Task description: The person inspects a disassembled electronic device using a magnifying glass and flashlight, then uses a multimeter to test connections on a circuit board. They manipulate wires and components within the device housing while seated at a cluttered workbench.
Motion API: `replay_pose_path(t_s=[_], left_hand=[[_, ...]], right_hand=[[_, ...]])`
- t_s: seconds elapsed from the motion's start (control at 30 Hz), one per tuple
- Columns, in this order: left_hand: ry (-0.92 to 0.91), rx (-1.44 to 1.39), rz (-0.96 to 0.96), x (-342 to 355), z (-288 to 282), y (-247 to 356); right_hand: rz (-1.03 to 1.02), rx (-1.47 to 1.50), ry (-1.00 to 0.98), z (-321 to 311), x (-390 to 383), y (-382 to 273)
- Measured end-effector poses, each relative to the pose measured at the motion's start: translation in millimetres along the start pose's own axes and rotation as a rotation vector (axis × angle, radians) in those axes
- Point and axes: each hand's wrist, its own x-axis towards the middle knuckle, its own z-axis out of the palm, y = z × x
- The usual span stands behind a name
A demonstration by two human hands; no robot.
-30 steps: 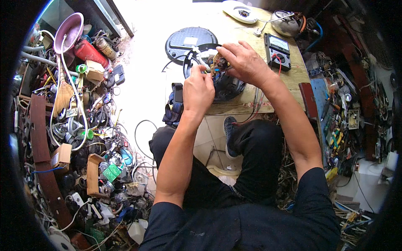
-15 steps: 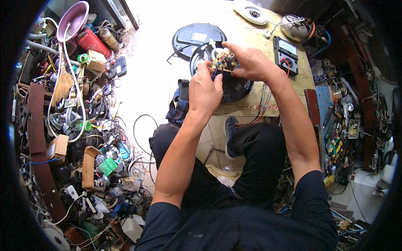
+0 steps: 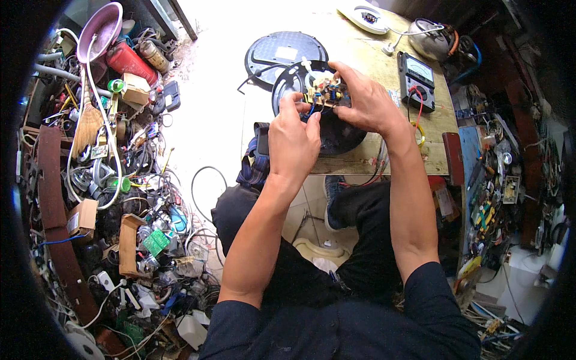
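Between my two hands sits a circuit board (image 3: 326, 91), crowded with small components, above an open round black housing (image 3: 339, 137). My left hand (image 3: 294, 135) pinches the board's left edge with thumb and fingers, where dark blue wires run down. On the other side, my right hand (image 3: 367, 99) grips the right edge, its index finger over the top and its thumb below. A white connector (image 3: 306, 63) shows just beyond the board. Behind the housing lies a round black cover (image 3: 287, 53) with a pale label.
An analog multimeter (image 3: 416, 81) with red and black leads stands to the right on the wooden table (image 3: 384, 54). A white oval appliance part (image 3: 364, 20) and a metal pot-like vessel (image 3: 429, 39) lie at the back. Left, the floor holds heaped parts, cables and a broom (image 3: 90, 129).
Both hands keep hold of the circuit board, which tilts slightly. My right forearm has swung inward, and the view has shifted a little, with the multimeter appearing farther right.
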Motion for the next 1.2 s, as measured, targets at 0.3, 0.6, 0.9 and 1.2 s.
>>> replay_pose_path(t_s=[0.3,0.6,0.9,1.2], left_hand=[[0.012,-0.016,-0.005,4,-6,2],[0.021,-0.026,-0.005,3,-7,3],[0.019,-0.107,0.029,0,-4,10],[0.027,-0.140,0.028,-1,-3,11]], right_hand=[[-0.034,-0.016,0.020,1,-1,0],[0.000,0.073,-0.034,-2,4,1],[0.021,0.169,-0.061,-7,4,8],[0.129,0.200,-0.151,-14,7,2]])
